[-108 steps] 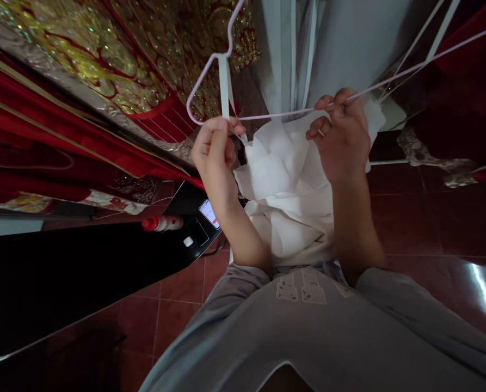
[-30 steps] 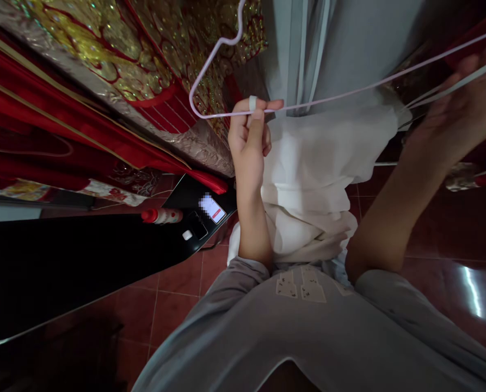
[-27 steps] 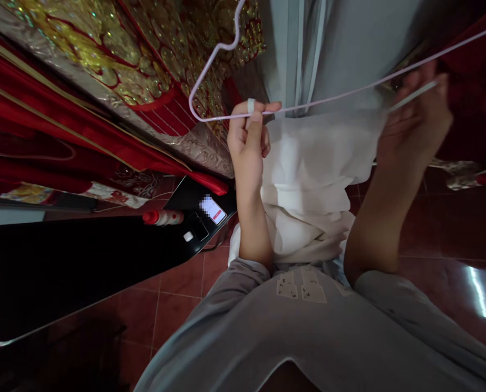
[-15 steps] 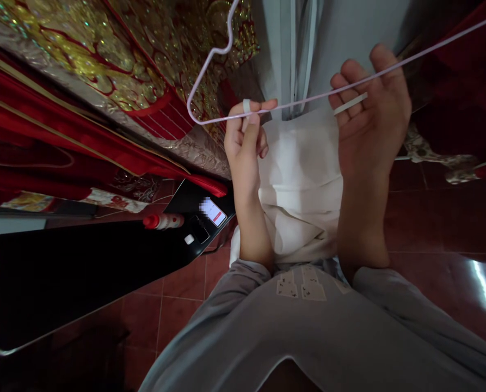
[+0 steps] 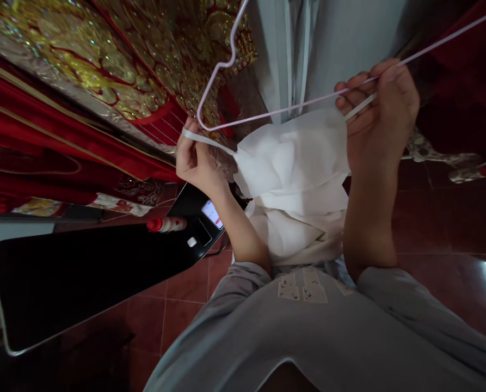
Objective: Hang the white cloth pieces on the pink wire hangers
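Observation:
A white garment (image 5: 295, 163) hangs bunched in front of my chest, below a thin pale wire hanger (image 5: 267, 111) that runs from upper left to upper right. My left hand (image 5: 194, 160) is closed on the garment's left white strap (image 5: 205, 140), pulled out to the left under the hanger's bent corner. My right hand (image 5: 379, 117) is up at the right, its fingers curled round the hanger wire and the other white strap (image 5: 359, 108).
Red and gold embroidered cloth (image 5: 104, 71) hangs at the upper left. A black table (image 5: 83, 272) at the left bears a red-capped bottle (image 5: 167, 224) and a lit phone (image 5: 212, 213). Red floor tiles (image 5: 438, 218) lie below. A pale wall with a frame (image 5: 328, 38) stands ahead.
My left hand has dropped from the hanger wire and moved left, pulling a strap taut. The garment has bunched up higher. My right hand has come back in from the far right.

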`<state>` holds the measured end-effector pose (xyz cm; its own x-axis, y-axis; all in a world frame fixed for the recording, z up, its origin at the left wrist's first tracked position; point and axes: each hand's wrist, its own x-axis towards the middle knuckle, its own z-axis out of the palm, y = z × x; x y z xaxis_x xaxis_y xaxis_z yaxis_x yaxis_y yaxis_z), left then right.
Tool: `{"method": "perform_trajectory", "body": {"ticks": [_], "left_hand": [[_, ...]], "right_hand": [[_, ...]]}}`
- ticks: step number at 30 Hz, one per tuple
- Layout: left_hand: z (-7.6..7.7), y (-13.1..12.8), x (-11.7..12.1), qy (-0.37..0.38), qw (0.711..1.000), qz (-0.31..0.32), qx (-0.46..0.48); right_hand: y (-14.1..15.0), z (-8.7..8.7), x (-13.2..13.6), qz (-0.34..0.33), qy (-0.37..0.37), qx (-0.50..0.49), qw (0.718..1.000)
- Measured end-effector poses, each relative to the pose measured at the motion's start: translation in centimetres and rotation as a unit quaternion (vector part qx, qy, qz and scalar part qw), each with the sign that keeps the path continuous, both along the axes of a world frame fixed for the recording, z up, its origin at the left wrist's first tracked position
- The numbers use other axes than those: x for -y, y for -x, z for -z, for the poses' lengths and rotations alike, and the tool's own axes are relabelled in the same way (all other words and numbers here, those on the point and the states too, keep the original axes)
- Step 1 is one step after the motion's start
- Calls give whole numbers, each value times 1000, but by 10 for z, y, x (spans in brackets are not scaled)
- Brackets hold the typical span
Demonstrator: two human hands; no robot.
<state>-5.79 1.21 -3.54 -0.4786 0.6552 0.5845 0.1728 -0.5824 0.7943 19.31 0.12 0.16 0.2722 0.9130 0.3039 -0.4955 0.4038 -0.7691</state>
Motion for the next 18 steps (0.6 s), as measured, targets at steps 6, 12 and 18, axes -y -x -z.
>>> {"method": "perform_trajectory", "body": {"ticks": [6,12,18], "left_hand": [[-28,-5,-5,-49,988,131,-66],[-73,-24,-2,-3,974,206,-90],[-101,-35,-10,136,970,198,26]], "right_hand": [[1,2,1,-6,-4,-2,1000],[6,0,1,13,-4,-22,1000],[6,4,-5,29,10,-17,999]]}}
